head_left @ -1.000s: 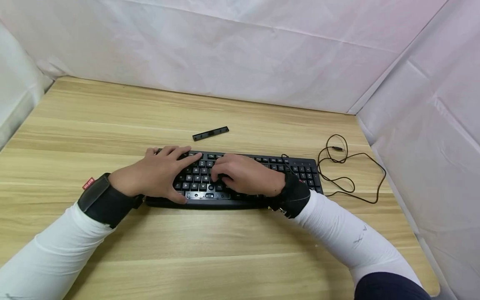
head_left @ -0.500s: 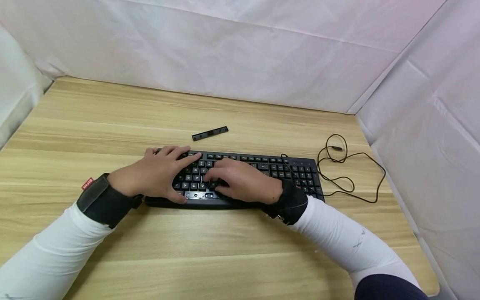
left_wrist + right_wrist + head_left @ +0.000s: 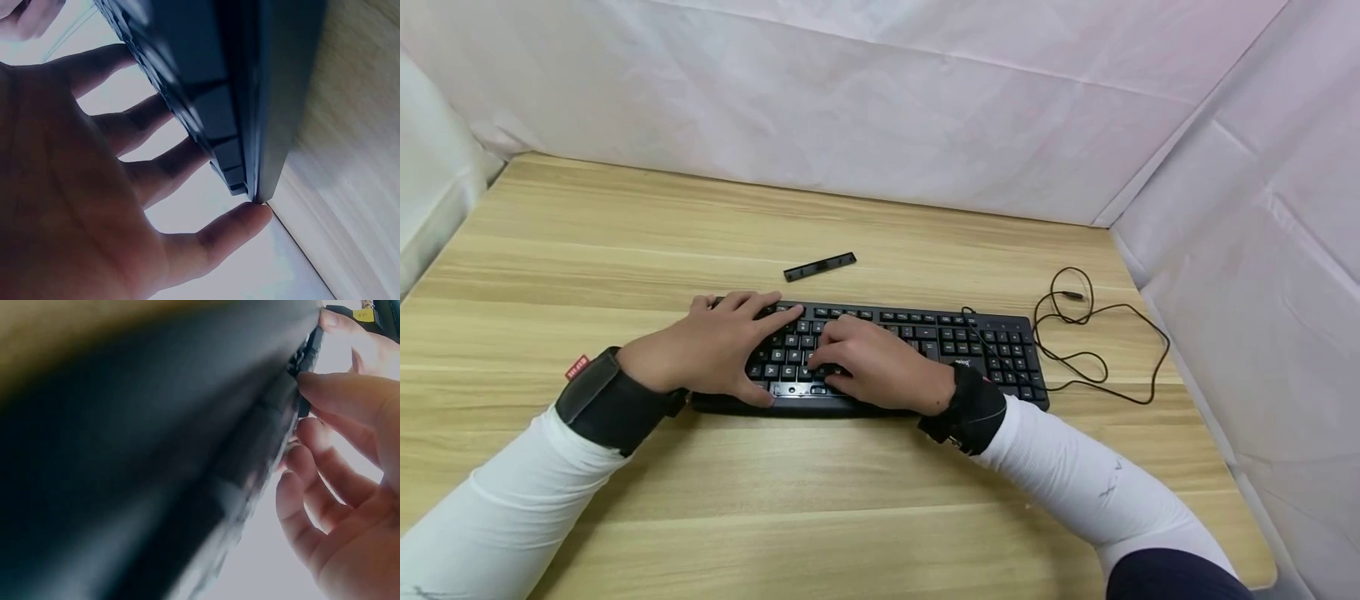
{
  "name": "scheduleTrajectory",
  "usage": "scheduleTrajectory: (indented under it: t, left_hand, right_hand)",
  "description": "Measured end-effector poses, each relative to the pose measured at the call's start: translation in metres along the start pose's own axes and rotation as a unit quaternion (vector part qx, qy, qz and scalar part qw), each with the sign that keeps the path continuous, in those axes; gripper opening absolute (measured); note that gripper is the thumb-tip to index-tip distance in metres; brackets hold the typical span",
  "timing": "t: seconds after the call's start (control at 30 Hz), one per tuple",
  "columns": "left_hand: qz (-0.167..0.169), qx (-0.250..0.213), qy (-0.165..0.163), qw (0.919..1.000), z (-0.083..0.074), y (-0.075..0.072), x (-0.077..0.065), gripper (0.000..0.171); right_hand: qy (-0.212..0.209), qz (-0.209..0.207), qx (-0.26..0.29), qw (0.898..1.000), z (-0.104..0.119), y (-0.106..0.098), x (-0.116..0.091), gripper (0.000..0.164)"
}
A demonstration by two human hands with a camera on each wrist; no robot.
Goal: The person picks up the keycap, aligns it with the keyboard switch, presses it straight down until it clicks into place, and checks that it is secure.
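A black computer keyboard (image 3: 917, 318) lies on the wooden table. My left hand (image 3: 718, 346) rests spread over its left end, thumb at the front edge. In the left wrist view the left fingers (image 3: 169, 165) reach fairly straight to the keyboard's side. Over the lower middle letter keys, my right hand (image 3: 876, 362) is bent, with thumb and index finger pinching at a keycap. The right wrist view shows the thumb (image 3: 337, 394) against the key edge, its other fingers (image 3: 306, 487) curled. The palm hides many keys. A bare bar with small fittings shows in the spacebar slot (image 3: 786, 389).
Behind the keyboard lies a narrow black bar (image 3: 820, 267), like a spacebar keycap turned underside up. The thin black cable (image 3: 1093, 379) loops at the right, its plug (image 3: 1072, 296) near the table's right edge. White cloth (image 3: 880, 100) hangs behind.
My right hand has shifted slightly left and toward the body, its index finger reaching further left; more of the keyboard's right side shows. The left hand and the loose bar stay put.
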State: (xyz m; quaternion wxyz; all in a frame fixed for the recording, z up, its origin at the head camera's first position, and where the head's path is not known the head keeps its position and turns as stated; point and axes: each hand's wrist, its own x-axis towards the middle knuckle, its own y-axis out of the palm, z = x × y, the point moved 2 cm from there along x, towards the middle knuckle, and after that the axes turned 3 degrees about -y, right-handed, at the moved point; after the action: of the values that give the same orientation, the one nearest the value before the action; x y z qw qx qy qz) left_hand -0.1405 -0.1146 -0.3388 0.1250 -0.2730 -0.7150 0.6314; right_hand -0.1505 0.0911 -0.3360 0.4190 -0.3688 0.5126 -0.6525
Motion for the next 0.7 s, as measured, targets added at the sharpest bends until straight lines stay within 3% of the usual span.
scheduleTrajectory:
  t: [0.5,0.7]
  left_hand:
    - [0.001,-0.004,0.000,1.0000,-0.0010,-0.0010,-0.0013,0.110]
    - [0.006,-0.012,-0.001,0.9999,-0.0007,-0.0009,-0.0005,0.109]
  right_hand:
    - [0.000,-0.009,0.009,1.000,0.0007,0.0037,-0.0037,0.027]
    - [-0.001,-0.020,0.003,1.000,0.0011,0.0032,-0.0051,0.017]
